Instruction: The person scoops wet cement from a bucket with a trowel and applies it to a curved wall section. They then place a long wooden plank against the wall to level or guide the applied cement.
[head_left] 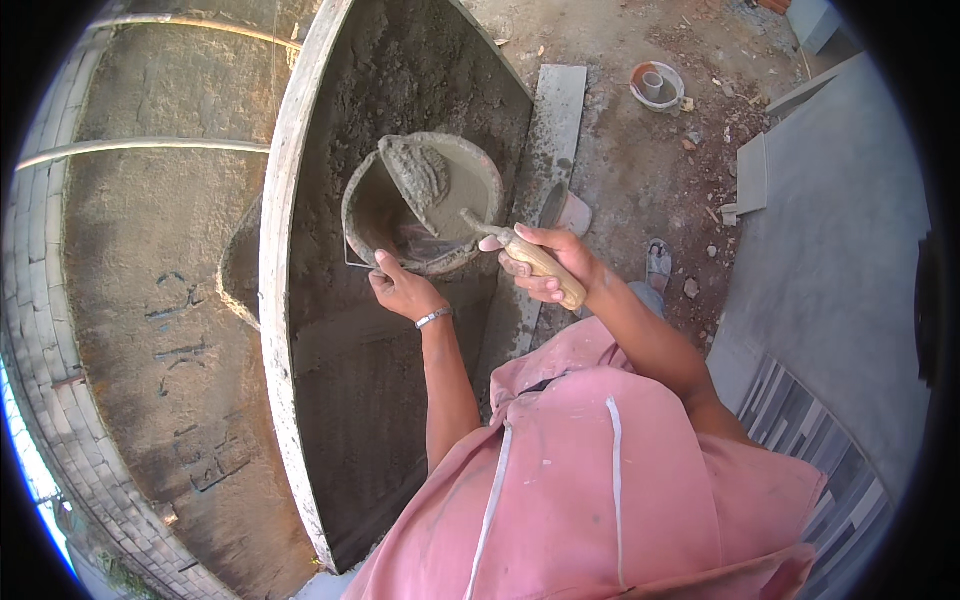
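So my right hand (545,262) is wrapped tight around the wooden handle of a trowel (425,180), and its blade, loaded with wet grey mortar, sits up and to the left of my fingers, over the bucket (470,165). My left hand (400,290) has its fingers curled on the bucket's near rim, which is just above them. Off past my right knuckles a little bowl (660,85) sits on the dirt.

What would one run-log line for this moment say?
left hand: grips bucket rim | right hand: holds trowel | trowel: mortar-laden, over bucket
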